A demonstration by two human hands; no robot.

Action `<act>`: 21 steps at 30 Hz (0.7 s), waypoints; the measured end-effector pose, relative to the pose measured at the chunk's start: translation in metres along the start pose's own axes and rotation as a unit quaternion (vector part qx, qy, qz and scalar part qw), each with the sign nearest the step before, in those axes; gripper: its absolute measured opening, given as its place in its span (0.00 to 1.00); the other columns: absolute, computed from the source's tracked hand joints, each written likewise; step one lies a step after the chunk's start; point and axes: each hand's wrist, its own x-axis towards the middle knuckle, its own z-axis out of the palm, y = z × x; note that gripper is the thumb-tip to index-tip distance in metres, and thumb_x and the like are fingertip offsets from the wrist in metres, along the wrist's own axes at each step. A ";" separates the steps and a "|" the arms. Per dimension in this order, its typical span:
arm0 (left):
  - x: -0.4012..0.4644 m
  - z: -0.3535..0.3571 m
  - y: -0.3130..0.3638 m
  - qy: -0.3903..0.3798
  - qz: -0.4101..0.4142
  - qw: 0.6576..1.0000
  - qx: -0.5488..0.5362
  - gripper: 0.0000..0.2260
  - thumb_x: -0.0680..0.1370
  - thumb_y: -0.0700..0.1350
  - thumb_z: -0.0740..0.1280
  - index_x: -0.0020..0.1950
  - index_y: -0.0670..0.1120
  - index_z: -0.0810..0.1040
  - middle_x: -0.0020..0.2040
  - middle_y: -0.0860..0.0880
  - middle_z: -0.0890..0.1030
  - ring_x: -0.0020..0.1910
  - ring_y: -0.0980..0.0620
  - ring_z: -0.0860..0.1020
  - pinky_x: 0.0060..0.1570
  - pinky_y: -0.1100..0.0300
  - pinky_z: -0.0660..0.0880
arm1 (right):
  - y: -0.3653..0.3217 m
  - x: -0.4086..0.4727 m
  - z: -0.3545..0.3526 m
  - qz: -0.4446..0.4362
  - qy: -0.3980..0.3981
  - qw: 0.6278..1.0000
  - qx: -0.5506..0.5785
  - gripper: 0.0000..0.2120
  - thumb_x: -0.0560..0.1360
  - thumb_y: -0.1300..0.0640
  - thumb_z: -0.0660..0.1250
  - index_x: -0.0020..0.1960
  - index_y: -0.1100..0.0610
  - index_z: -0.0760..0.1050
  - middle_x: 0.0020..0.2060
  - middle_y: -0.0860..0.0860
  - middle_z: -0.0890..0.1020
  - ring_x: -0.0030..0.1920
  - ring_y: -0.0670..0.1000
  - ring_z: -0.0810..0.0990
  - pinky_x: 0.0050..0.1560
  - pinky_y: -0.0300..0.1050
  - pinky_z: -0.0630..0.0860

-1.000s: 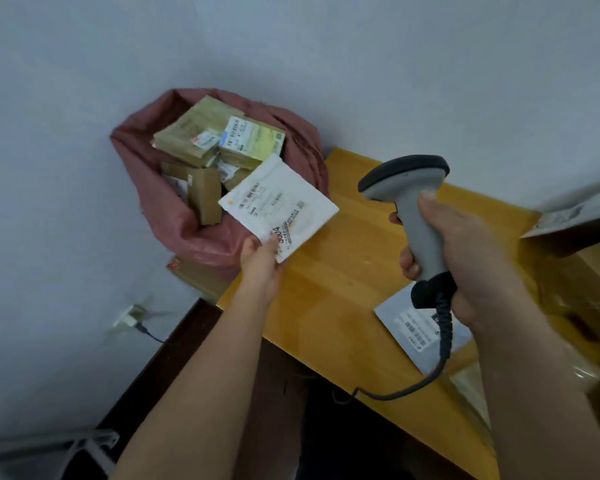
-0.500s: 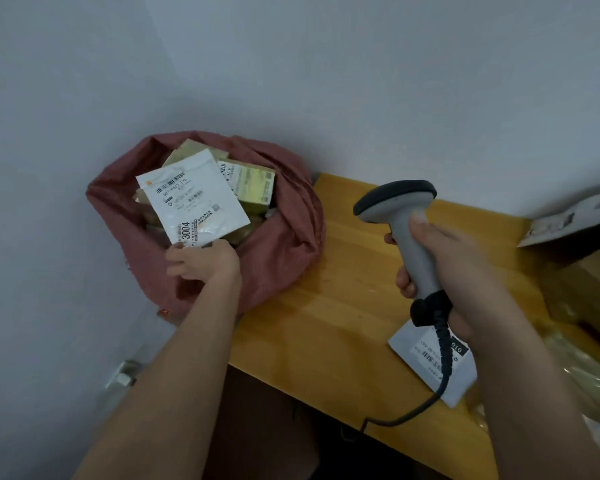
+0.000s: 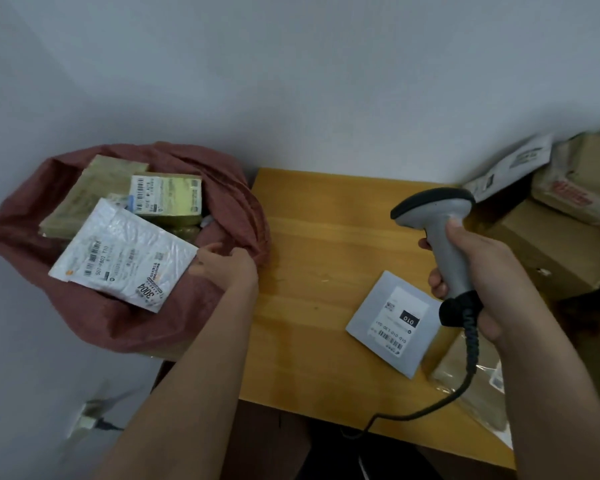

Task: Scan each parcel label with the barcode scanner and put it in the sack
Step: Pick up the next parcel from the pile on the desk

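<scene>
Both hands are busy. My left hand [image 3: 227,268] sits at the right corner of the white mailer [image 3: 123,254], fingers loosely curled; whether they are pinching that corner or have let it go, I cannot tell. My right hand [image 3: 478,271] is wrapped round the handle of the scanner [image 3: 437,230], head tipped toward the upper left of the frame, cord [image 3: 440,407] trailing off the near table edge.

That mailer lies in the mouth of the sack [image 3: 125,327] at left centre, label up, on top of the brown parcels [image 3: 94,192] and a green-labelled one [image 3: 168,199]. I judge it light and soft: crinkled plastic skin, flat, likely to sag if held by one corner and a bit slick. An edge pinch with the thumb on top should do. Its long axis runs from the left of the frame down to the lower right, with the "3004" corner nearest me.

Next in line, as I judge it, is the grey mailer [image 3: 394,327] on the table [image 3: 312,237] at lower right centre, just beside my right hand. It lies flat, label up, barcode end toward me, tilted so its corners point up and down the frame. It looks thin and limp too; sliding a finger under an edge should lift it.

Boxes [image 3: 551,251] and more parcels crowd the right edge.
</scene>
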 end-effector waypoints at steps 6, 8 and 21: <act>-0.021 0.015 -0.017 -0.090 0.066 0.993 0.037 0.08 0.74 0.33 0.64 0.51 0.43 0.75 0.60 0.41 0.71 0.48 0.47 0.73 0.45 0.67 0.65 | 0.010 0.004 -0.017 0.021 0.011 1.000 0.009 0.17 0.80 0.43 0.65 0.50 0.57 0.79 0.37 0.59 0.81 0.27 0.53 0.74 0.26 0.43 0.71; -0.038 0.021 -0.029 -0.217 0.138 0.959 0.123 0.06 0.75 0.35 0.65 0.49 0.45 0.74 0.52 0.45 0.76 0.50 0.45 0.77 0.43 0.62 0.67 | 0.012 0.005 -0.022 0.028 0.020 0.999 0.010 0.16 0.80 0.43 0.65 0.50 0.57 0.79 0.36 0.58 0.81 0.27 0.53 0.74 0.26 0.43 0.71; -0.121 0.048 -0.137 -0.559 0.443 0.504 0.487 0.28 0.81 0.49 0.63 0.79 0.55 0.56 0.81 0.54 0.47 0.79 0.54 0.47 0.76 0.42 0.47 | 0.040 0.000 -0.056 0.082 0.077 0.993 -0.029 0.19 0.81 0.43 0.64 0.52 0.60 0.78 0.30 0.57 0.81 0.26 0.51 0.76 0.25 0.43 0.73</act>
